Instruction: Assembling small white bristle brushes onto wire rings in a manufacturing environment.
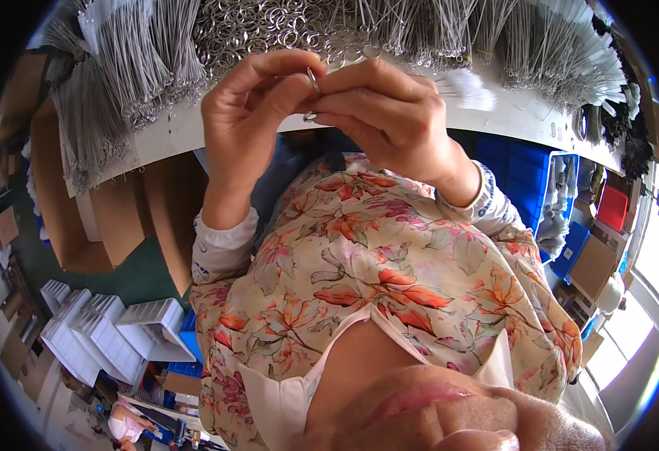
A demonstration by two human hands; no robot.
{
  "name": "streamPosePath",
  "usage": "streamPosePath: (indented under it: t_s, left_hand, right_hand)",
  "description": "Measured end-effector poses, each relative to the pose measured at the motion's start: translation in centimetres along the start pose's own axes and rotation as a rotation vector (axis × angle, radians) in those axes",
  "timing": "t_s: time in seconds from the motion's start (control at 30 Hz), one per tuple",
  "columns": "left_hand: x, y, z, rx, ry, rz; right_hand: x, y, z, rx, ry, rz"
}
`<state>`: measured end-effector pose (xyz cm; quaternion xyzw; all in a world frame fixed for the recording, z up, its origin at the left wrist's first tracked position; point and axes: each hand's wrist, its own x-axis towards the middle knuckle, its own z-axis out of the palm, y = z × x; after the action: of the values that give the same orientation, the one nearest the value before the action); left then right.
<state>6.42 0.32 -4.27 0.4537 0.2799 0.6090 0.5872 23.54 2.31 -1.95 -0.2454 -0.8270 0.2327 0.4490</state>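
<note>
A small metal ring [313,80] stands on edge between my two hands, over the front edge of the table. My left hand [250,113] pinches it with thumb and forefinger. From the other side, the closed fingertips of my right hand [393,113] meet the same ring. A second metal ring [310,117] shows just below, at my right fingers; how it is held is partly hidden. Behind my hands lies a heap of loose metal rings [269,30]. White bristles [466,89] of a brush lie on the table beside my right hand.
Bundles of thin wire brushes with looped ends [138,56] line the white table [172,143] on the left, with more wire brushes [551,60] on the right. Cardboard boxes [111,225], white crates [96,331] and a blue crate [521,173] stand around me. Another person [126,425] is at lower left.
</note>
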Motion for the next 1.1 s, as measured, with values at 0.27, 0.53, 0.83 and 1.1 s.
streamPosePath:
  t_s: [0.27,0.53,0.83,1.1]
  left_hand:
    - [-0.9,3.0,0.3,0.367,0.002,0.064]
    - [-0.7,1.1,-0.5,0.910,0.068,0.714]
    - [-1.0,2.3,-1.0,0.704,-0.013,0.454]
    - [-2.4,2.4,-1.0,0.853,-0.002,0.522]
  right_hand:
    - [0.5,0.5,0.4,-0.170,-0.100,-0.255]
    - [1.3,-0.9,0.3,0.952,0.076,0.843]
    - [2.8,0.1,-0.4,0.822,-0.269,0.835]
    - [2.4,0.6,-0.4,1.094,-0.434,0.889]
